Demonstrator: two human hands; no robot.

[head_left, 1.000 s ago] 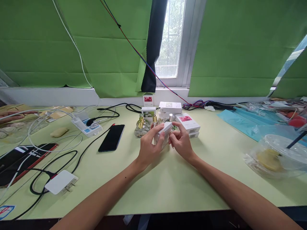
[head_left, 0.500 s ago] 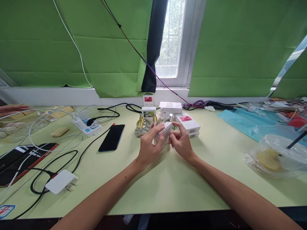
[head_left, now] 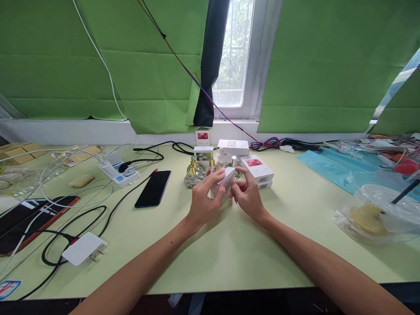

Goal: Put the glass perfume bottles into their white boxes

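Over one table [head_left: 229, 262] | left grip [head_left: 206, 197] grasping one white box [head_left: 229, 175] | right grip [head_left: 248, 194]: cannot tell

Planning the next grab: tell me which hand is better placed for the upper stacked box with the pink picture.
Probably the right hand: it is nearer the upper stacked box, while the left hand grips a white box whose edge the right hand only seems to touch.

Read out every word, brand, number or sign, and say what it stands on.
No word or number is readable.
White cardboard box in the left hand: any print too small.
Stacked white cardboard boxes, pink picture on top: print and barcodes too small.
White plastic charger: print blurred.
Blue-edged white sticker: red mark, unreadable.
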